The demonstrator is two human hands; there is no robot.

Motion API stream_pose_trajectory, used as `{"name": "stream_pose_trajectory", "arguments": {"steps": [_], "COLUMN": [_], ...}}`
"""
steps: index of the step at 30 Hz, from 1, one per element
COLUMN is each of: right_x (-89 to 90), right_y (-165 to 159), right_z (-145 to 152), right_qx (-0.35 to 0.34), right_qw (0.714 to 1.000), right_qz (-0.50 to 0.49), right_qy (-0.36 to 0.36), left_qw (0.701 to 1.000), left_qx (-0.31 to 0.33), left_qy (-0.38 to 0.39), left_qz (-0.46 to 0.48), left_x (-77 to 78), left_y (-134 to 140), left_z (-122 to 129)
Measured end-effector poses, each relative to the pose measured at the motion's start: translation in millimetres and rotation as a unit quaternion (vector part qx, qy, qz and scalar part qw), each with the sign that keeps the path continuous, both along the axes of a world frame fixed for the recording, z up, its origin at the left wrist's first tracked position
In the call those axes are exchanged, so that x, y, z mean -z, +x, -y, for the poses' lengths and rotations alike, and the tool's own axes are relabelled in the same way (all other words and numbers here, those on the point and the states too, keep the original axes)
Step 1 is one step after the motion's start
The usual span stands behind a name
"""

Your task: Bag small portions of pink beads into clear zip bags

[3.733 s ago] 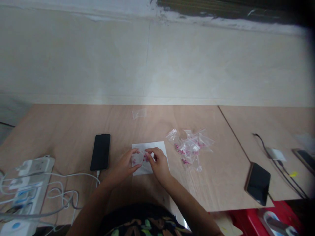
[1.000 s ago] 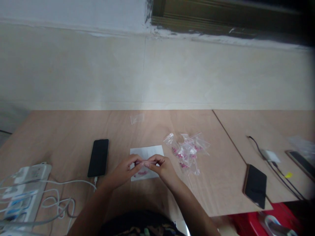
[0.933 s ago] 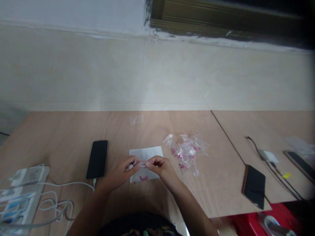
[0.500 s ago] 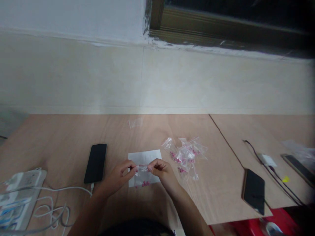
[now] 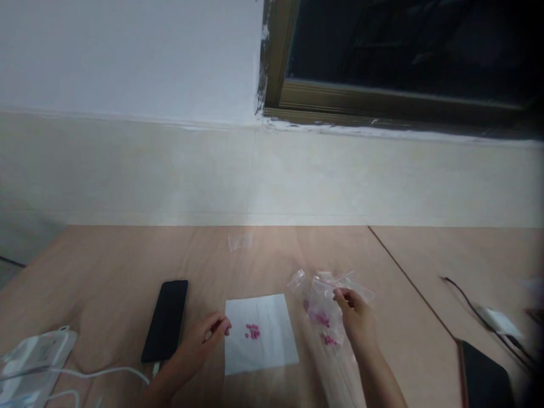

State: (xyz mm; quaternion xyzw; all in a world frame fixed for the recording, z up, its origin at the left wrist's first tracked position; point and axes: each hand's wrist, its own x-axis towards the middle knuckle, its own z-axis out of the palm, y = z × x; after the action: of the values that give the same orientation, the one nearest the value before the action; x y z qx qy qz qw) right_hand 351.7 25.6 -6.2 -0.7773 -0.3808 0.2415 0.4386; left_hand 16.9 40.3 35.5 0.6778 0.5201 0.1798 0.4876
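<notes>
Pink beads lie over white paper, the left hand loosely curled at its nine o'clock, the right hand pinching a clear bag at three.

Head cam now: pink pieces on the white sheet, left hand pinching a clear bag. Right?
Wrong hand: the right hand is pinching the clear bag; the left hand is at the left edge of the white sheet. The head view shows it. Pink pieces on the sheet: correct.
</notes>
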Motion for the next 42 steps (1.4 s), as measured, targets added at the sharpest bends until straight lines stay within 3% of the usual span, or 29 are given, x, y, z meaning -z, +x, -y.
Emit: {"name": "stream_pose_trajectory", "arguments": {"steps": [5, 8, 11, 14, 18, 22, 27, 30, 33, 37, 42], "right_x": [28.0, 26.7, 19.1, 16.4, 24.1, 38.6, 61.1, 69.9, 70.8, 61.9, 29.2], "right_y": [20.8, 12.5, -6.3, -32.1, -68.0, -93.8, -104.0, -101.4, -97.9, -95.7, -101.5], "right_z": [-17.3, -17.6, -12.3, -4.7, 4.5, 13.5, 28.4, 32.6, 31.1, 26.4, 21.6], "right_qx": [0.069, 0.111, 0.113, 0.059, -0.031, -0.088, -0.092, -0.086, -0.062, -0.049, -0.069], "right_qw": [0.965, 0.941, 0.936, 0.953, 0.982, 0.991, 0.990, 0.989, 0.992, 0.996, 0.997], "right_qz": [0.249, 0.317, 0.334, 0.297, 0.176, 0.097, 0.110, 0.117, 0.107, 0.079, -0.003], "right_qy": [-0.054, -0.048, -0.018, 0.031, 0.064, 0.038, 0.005, -0.012, -0.019, 0.000, 0.016], "left_qw": [0.999, 0.998, 0.998, 0.998, 0.999, 0.998, 0.988, 0.988, 0.987, 0.987, 0.988], "left_qx": [0.004, 0.001, 0.006, 0.029, 0.021, -0.030, -0.052, -0.043, -0.042, -0.046, -0.053], "left_qy": [-0.014, -0.023, -0.028, -0.022, -0.001, 0.057, 0.137, 0.135, 0.137, 0.146, 0.139], "left_qz": [-0.052, -0.056, -0.056, -0.048, -0.040, -0.014, -0.056, -0.064, -0.066, -0.059, -0.043], "left_x": [14.5, 19.6, 23.9, 30.2, 40.9, 50.3, 67.4, 77.9, 82.4, 77.2, 57.0], "left_y": [-3.1, -4.1, -5.5, -6.7, -4.5, 6.3, 25.7, 31.5, 31.6, 28.7, 28.4], "left_z": [1.8, 1.7, 0.4, -1.9, -18.1, -67.8, -146.4, -170.8, -175.0, -168.0, -142.5]}}
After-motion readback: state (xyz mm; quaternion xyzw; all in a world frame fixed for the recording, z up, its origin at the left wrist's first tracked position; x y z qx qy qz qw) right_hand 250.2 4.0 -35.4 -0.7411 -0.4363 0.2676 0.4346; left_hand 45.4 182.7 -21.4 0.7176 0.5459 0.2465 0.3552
